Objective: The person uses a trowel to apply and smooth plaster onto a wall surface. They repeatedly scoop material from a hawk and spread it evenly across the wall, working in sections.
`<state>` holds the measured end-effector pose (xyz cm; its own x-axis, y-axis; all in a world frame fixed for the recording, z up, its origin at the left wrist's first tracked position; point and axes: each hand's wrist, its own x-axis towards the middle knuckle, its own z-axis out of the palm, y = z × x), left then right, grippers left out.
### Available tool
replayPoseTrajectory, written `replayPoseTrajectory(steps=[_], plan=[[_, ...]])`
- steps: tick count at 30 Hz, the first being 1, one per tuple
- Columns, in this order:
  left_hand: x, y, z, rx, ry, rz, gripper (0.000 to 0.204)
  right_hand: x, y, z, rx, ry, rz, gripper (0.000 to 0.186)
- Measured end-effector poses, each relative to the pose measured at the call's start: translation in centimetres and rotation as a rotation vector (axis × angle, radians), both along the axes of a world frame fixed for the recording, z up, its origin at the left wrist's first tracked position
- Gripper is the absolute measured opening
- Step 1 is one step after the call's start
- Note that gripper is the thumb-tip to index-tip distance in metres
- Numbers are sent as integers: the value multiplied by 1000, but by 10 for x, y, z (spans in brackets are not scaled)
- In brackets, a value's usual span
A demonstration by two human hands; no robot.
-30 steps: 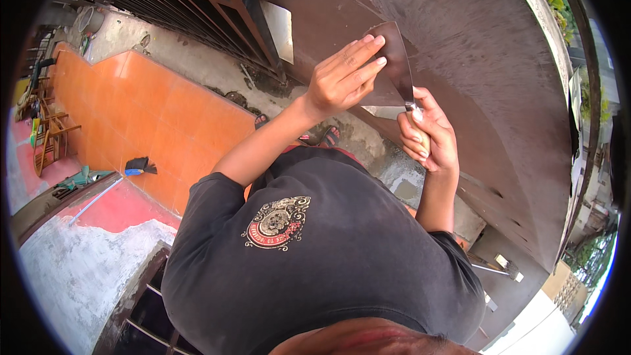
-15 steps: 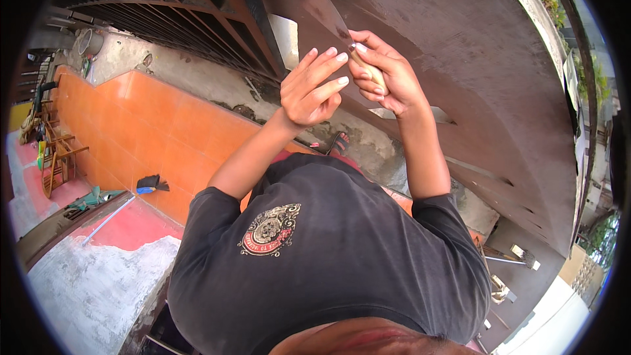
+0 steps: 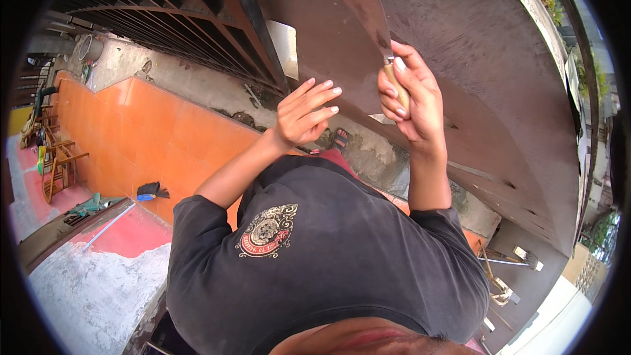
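Scraper (image 3: 374, 23), flat steel blade, wooden handle in right hand's (image 3: 411, 95) closed grip; left hand (image 3: 303, 115) open.

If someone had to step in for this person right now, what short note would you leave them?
Right hand: closed around the wooden handle of a putty knife, blade pointing up against the brown metal panel.
Left hand: open, fingers spread, holding nothing, just beside the panel.
Done: the panel shows dull, scuffed streaks; how much has been scraped I cannot tell.
Left: probably more scraping across the panel, which looks uneven all over.
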<state>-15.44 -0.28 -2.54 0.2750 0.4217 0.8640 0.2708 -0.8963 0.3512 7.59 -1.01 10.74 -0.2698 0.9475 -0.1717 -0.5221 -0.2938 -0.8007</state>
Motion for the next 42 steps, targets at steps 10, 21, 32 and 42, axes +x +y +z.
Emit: replayPoseTrajectory(steps=[10, 21, 32, 42], plan=[[67, -28, -6, -75, -96, 285, 25, 87, -32, 0, -41, 168, 343, 52], [105, 4, -13, 7, -264, 553, 64, 12, 20, -43, -239, 99, 325, 41], [142, 42, -5, -10, -215, 427, 43, 77, -36, -28, -250, 122, 224, 62], [143, 61, 18, 70, -439, 447, 35, 65, -30, -11, -353, 95, 181, 48]])
